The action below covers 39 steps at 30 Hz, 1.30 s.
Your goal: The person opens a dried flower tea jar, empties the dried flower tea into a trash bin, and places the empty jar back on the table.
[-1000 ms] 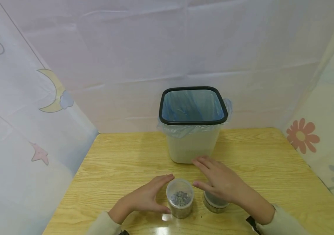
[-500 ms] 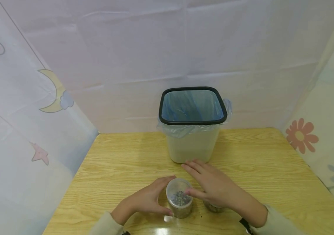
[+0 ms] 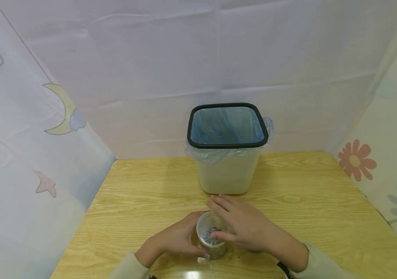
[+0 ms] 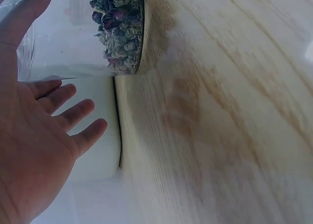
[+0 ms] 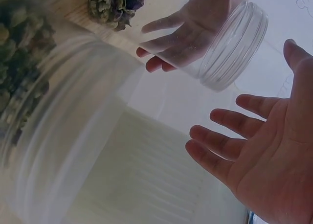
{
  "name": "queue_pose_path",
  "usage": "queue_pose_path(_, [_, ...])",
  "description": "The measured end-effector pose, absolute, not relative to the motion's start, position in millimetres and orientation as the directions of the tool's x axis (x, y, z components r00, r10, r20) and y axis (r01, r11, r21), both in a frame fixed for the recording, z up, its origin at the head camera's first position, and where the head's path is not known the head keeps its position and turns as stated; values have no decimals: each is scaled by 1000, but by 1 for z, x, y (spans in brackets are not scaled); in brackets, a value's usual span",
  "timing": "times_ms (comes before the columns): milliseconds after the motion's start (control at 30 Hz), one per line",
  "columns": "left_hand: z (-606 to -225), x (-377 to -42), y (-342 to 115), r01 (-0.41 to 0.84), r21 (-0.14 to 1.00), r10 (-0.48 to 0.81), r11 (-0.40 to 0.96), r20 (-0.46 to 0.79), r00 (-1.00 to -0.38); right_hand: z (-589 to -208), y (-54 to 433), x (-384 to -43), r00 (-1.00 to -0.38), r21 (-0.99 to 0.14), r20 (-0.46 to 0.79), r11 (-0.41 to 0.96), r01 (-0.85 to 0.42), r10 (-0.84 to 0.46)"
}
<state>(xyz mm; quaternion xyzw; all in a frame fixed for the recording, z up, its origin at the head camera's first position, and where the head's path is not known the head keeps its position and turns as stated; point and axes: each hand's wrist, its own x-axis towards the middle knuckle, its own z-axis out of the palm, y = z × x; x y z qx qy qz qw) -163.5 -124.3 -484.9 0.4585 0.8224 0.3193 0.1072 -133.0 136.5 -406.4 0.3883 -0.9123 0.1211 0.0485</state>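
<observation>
A clear plastic jar [image 3: 215, 251] with dried flower buds [image 4: 117, 26] in its lower part stands on the table. My left hand [image 3: 177, 236] is spread around its left side, with fingers extended and thumb in front. Over the jar's right side is my right hand [image 3: 247, 226], its fingers straight and apart. The right wrist view shows that hand [image 5: 259, 141] beside the threaded rim of the jar [image 5: 234, 45], not curled round it. A second jar of buds [image 5: 49, 131] fills the left of that view; in the head view the right hand mostly hides it.
Behind the hands stands a white bin [image 3: 224, 174] with a black rim and a bluish plastic liner. The wooden table [image 3: 142, 186] extends to both sides. Printed cloth walls [image 3: 149, 69] enclose its back and sides. A tiny dark speck lies right of the jar.
My right hand has moved left, from above the second jar to over the first jar's right side. My left hand has come slightly closer to the first jar, which has barely moved.
</observation>
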Motion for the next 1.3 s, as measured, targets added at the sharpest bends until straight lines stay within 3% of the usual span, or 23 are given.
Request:
queue_pose_path(433, [-484, -165, -116, 656, 690, 821, 304, 160, -548, -412, 125, -131, -662, -175, 183, 638, -750, -727])
queue_pose_path(867, [-485, -164, -109, 620, 733, 822, 279, 152, -549, -417, 117, -128, -665, -248, 78, 632, -734, -743])
queue_pose_path(1300, [-490, -162, -112, 582, 727, 802, 364, 73, -593, -421, 111, -127, -638, -229, 94, 607, -761, -765])
